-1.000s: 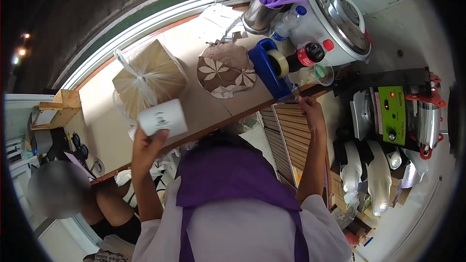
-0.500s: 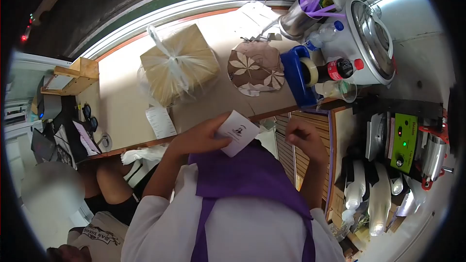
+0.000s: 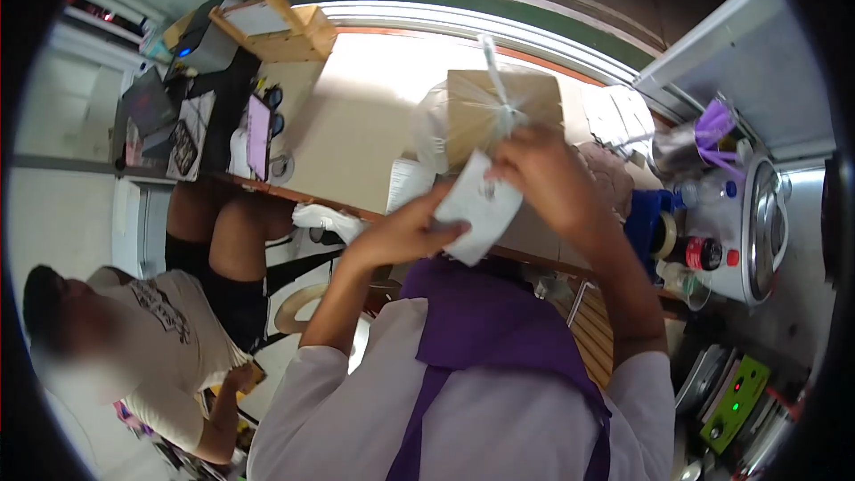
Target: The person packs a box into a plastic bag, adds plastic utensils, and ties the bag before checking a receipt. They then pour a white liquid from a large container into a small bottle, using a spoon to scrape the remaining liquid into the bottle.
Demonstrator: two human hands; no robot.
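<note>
Apron [image 3: 485, 325], purple, worn by me, nearest. Paper [image 3: 485, 214], white, printed, held tilted over the near edge of the counter [image 3: 343, 129]: my left hand [image 3: 405, 230] pinches its lower left side, thumb in front; my right hand [image 3: 552, 180] has fingertips at its upper edge, whether pinching I cannot tell. Receipt [image 3: 410, 182], just beyond my left hand. Tape dispenser [image 3: 643, 212], blue, to the right. Plastic bag [image 3: 431, 134], knotted, around a box [image 3: 539, 98], behind the paper.

We see a pale table [image 3: 347, 125] running along a white window track [image 3: 427, 18], brightly lit toward its far edge; a grey wall [image 3: 806, 223] stands rightmost.
</note>
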